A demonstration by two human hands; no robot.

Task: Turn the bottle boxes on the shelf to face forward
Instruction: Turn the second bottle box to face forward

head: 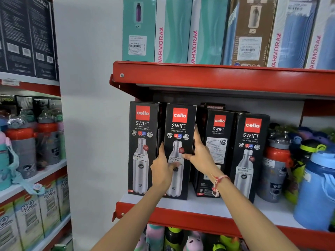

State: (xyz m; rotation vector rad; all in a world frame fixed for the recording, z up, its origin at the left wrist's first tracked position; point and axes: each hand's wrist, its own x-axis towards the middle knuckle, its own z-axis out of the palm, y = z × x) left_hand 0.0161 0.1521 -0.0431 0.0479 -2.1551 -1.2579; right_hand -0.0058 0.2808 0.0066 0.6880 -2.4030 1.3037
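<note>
Far left: a separate rack holds loose bottles [27, 142] with orange collars, with dark cartons above and pale cartons below. A bare white wall panel [87, 124] divides it from the red shelf [208, 211] under inspection.

On that shelf stand four black bottle boxes. The first box [143, 142] is upright, bottle picture facing forward. The second box [179, 127] stands just beside it, also picture forward. The left hand [161, 169] lies on its left edge, fingers along the side and thumb across the front; the right hand [203, 153] presses its right edge, fingers up the side wall, thumb on the front. Both grips are part open, clasping this box between them. A red and white thread [219, 182] circles the right wrist.

The third box [215, 142] sits further back, its printed text panel outward, partly hidden by the right forearm. The fourth box [250, 151] faces picture forward.

Right of it, touching or nearly so, crowd a grey bottle [273, 169] with an orange collar and a blue jug [315, 192]. The upper shelf [217, 77] carries teal and blue cartons
</note>
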